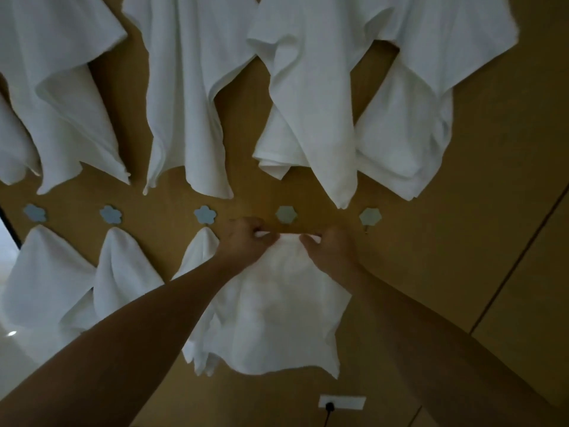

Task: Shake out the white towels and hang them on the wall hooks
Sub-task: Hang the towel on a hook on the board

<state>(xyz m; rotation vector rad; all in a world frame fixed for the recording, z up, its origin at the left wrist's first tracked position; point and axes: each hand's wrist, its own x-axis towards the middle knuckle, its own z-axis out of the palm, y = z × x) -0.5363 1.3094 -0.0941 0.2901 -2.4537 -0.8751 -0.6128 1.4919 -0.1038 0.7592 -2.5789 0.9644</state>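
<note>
1. Against the tan wooden wall (pixel 431 241), the left hand (pixel 246 241) and right hand (pixel 331 251) each pinch the top edge of a white cloth towel (pixel 277 315), grip clenched on the fabric.
2. The towel hangs just below a pale green flower-shaped hook (pixel 286 214), between the two hands.
3. A second green hook (pixel 370 216) to the right is bare.
4. Three blue flower hooks (pixel 204 214) to the left carry white towels (pixel 123 272).

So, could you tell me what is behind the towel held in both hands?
Behind the held towel is the tan wall; part of the third hung towel peeks out beside it. Anything else is covered.
</note>
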